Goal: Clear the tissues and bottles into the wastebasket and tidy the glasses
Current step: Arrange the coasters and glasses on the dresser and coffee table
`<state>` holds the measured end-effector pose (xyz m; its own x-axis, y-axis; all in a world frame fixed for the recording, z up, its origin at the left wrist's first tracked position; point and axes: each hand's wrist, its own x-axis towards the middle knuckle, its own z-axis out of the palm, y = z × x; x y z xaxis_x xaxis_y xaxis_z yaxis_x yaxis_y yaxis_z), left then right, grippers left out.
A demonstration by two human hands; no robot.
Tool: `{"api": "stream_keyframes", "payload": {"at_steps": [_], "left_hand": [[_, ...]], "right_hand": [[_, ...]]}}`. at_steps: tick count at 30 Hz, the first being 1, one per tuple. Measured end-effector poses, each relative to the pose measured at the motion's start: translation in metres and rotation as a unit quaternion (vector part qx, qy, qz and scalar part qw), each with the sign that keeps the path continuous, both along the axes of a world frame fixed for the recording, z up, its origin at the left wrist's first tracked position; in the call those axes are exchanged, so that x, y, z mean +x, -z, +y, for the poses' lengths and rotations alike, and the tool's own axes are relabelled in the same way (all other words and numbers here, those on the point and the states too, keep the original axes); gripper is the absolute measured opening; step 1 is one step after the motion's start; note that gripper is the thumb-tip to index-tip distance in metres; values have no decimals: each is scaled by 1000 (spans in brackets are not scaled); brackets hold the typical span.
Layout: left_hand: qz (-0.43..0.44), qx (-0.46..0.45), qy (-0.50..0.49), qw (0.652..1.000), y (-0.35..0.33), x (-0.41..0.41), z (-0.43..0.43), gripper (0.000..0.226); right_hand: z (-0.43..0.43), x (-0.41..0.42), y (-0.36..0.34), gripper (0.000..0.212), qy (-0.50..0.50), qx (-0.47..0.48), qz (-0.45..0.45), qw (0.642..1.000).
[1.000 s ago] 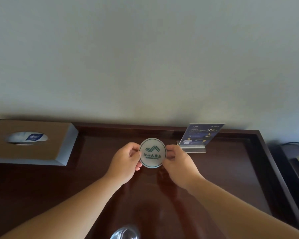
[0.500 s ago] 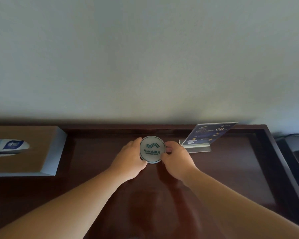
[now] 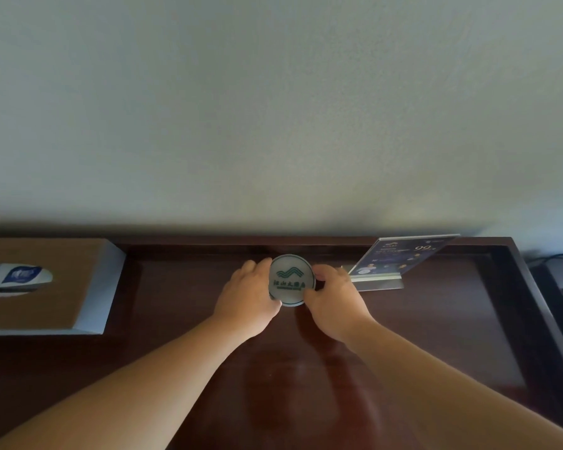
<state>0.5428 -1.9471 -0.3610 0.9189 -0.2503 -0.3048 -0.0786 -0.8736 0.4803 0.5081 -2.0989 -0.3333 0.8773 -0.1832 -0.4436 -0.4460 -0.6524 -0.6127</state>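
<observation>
You seem to be at the tidying step, not the clearing; no glass is in view. Both hands hold a round disc (image 3: 292,280), perhaps a coaster or a cover, low at the back of the tray (image 3: 514,287), just beside the sign (image 3: 400,258); whether it touches the tray, I cannot tell. Your left hand (image 3: 246,295) and right hand (image 3: 333,300) pinch its opposite edges with curled fingers; both forearms are stretched forward. The next move, I judge, is to lay it flat and let go gently.
</observation>
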Motion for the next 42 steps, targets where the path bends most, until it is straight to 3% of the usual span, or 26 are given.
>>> {"api": "stream_keyframes", "payload": {"at_steps": [11,18,34,42], "left_hand": [[1,-3,-5,1000,-9,-4,2,33],[-17,5,-28,999,-35,-18,19,68],[-91,-5,-107,990,-112,-103,109,52],[-120,-13,-114,986,-127,-145,193,52]], "right_hand": [[-1,-2,-7,47,-17,-1,-9,1000],[2,-7,-28,50,-54,-10,-44,998],[80,-46,-101,35,-184,15,-134,974],[155,-77,-133,34,-188,7,-183,965]]}}
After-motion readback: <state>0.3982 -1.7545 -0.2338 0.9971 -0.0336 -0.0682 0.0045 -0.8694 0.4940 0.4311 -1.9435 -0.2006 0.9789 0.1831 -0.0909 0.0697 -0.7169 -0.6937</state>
